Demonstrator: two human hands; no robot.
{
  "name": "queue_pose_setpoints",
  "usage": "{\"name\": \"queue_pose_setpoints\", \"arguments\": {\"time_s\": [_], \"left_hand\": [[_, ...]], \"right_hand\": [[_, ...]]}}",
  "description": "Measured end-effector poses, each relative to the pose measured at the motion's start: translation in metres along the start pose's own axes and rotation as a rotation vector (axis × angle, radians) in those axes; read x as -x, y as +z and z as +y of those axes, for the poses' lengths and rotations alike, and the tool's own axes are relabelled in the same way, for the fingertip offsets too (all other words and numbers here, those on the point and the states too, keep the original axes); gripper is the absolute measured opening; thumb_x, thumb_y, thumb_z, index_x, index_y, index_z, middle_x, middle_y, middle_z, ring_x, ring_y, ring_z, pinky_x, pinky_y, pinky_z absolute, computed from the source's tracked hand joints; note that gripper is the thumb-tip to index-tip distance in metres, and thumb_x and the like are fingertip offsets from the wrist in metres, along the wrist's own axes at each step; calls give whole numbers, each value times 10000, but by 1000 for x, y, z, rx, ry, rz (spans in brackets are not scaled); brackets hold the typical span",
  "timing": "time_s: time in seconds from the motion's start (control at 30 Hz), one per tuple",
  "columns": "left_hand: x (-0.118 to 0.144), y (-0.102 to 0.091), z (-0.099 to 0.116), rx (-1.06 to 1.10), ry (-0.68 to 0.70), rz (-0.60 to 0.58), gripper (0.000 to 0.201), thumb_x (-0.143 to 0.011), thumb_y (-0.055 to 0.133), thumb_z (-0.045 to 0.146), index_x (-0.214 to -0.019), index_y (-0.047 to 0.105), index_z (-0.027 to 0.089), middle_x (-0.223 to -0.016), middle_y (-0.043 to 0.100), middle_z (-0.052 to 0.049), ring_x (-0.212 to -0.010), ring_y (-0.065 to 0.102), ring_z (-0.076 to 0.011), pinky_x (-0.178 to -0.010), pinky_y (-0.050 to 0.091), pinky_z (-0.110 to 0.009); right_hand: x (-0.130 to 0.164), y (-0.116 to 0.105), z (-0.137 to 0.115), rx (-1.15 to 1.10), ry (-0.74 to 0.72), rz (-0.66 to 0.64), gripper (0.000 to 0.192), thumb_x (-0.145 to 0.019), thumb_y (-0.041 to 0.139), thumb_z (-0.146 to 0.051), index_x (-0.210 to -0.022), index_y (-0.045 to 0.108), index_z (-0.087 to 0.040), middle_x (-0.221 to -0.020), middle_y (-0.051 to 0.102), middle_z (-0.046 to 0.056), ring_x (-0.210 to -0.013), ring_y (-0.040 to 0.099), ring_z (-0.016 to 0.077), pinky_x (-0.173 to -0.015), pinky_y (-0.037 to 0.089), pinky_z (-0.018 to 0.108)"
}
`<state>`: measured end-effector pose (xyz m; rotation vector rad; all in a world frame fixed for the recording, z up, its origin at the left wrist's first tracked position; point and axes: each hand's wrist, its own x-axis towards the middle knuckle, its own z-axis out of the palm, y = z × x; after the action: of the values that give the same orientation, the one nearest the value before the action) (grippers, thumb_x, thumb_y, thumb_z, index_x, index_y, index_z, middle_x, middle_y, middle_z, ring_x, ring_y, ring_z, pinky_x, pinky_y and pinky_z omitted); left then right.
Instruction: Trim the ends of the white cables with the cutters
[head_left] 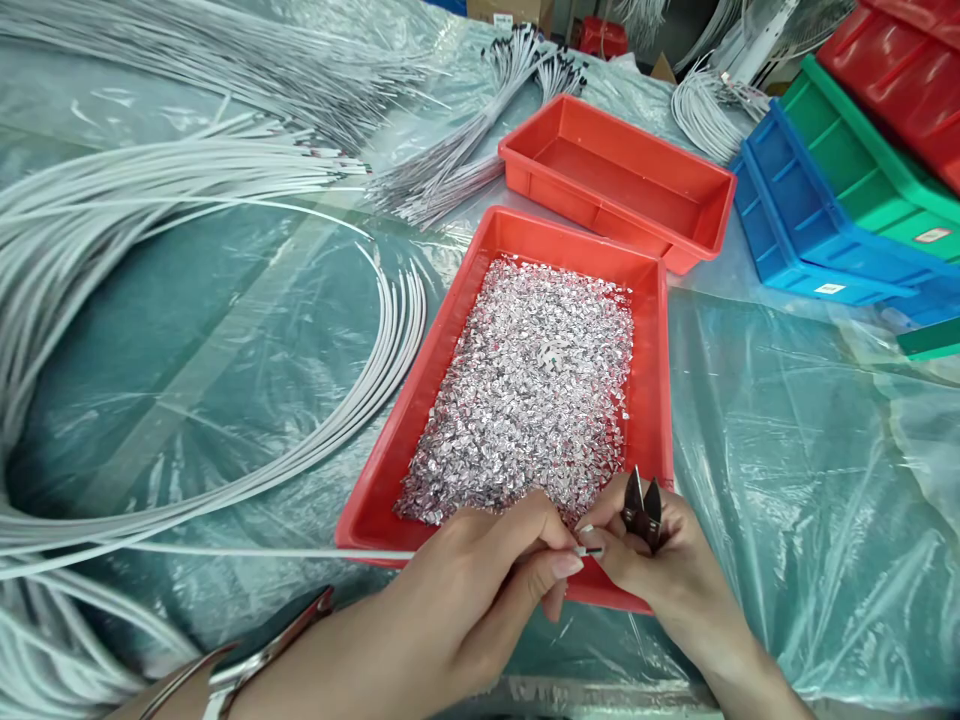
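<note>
White cable (225,551) runs in from your left across the plastic-covered table (787,450), its tip pinched between your left hand (480,580) thumb and forefinger over the near edge of the red tray (660,400) of silvery foil scraps (525,390). Your right hand (660,560) grips small cutters (643,508), blades parted, and touches the tip too.

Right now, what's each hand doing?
Left hand: fingers pinched shut on the white wire near its end.
Right hand: closed around the small cutters, fingertips touching the wire end.
</note>
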<state>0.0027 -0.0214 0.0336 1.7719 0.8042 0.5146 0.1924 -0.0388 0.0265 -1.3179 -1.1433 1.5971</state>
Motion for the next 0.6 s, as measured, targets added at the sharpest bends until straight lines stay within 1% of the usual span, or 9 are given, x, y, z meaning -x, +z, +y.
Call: {"name": "queue_pose_setpoints", "arguments": {"time_s": [0.13,0.2,0.27,0.37,0.43,0.5,0.57,0.6], "left_hand": [[0,-1,1,5,50,35,198,-971,390,116,-833,487,218,-705,581,65,-597,552,-70,-565,409,-195],[1,-1,0,18,56,62,179,-963,428,108,-843,500,220,-721,604,72,-622,574,-63,-577,412,-190],[1,0,-1,2,60,99,150,-957,468,114,-867,515,225,-746,625,75,-663,604,-63,-600,427,-185],[2,3,-4,-85,108,156,115,-969,483,150,-891,524,223,-760,643,61,-684,628,-80,-605,453,-194],[2,6,-7,-155,157,171,115,-982,461,153,-918,529,220,-799,680,41,-687,645,-93,-611,474,-209],[2,8,-8,-214,220,182,135,-993,434,135,-973,537,220,-876,719,20,-710,670,-98,-641,504,-219],[3,9,-9,-304,302,200,176,-993,409,96,-1029,538,211,-929,738,-4,-735,692,-104,-660,532,-229],[3,9,-9,-362,346,215,194,-988,402,73,-1047,535,200,-942,743,-17,-757,702,-110,-662,544,-234]], "right_hand": [[0,-1,4,-17,9,33,146,-838,671,-230,-708,613,-197,-538,348,-84,-490,241,93,-451,199,239],[2,-3,7,-49,-3,69,145,-868,681,-286,-756,637,-205,-548,345,-84,-491,244,92,-456,201,242],[4,-5,11,-108,-12,94,166,-911,646,-345,-808,644,-215,-547,319,-88,-485,231,92,-458,200,245],[7,-9,13,-166,-46,133,262,-952,588,-383,-755,594,-210,-536,304,-87,-478,233,94,-462,208,252],[8,-12,13,-94,-101,232,300,-918,644,-366,-686,551,-202,-553,344,-76,-500,279,96,-481,236,256],[7,-15,11,12,-172,372,314,-856,725,-340,-650,536,-197,-571,378,-68,-524,308,99,-493,249,259],[4,-18,10,62,-214,467,270,-820,758,-336,-684,572,-197,-564,372,-73,-517,293,97,-479,234,258],[2,-19,9,61,-215,480,246,-813,763,-342,-714,590,-197,-552,356,-79,-504,274,95,-467,220,256]]}}
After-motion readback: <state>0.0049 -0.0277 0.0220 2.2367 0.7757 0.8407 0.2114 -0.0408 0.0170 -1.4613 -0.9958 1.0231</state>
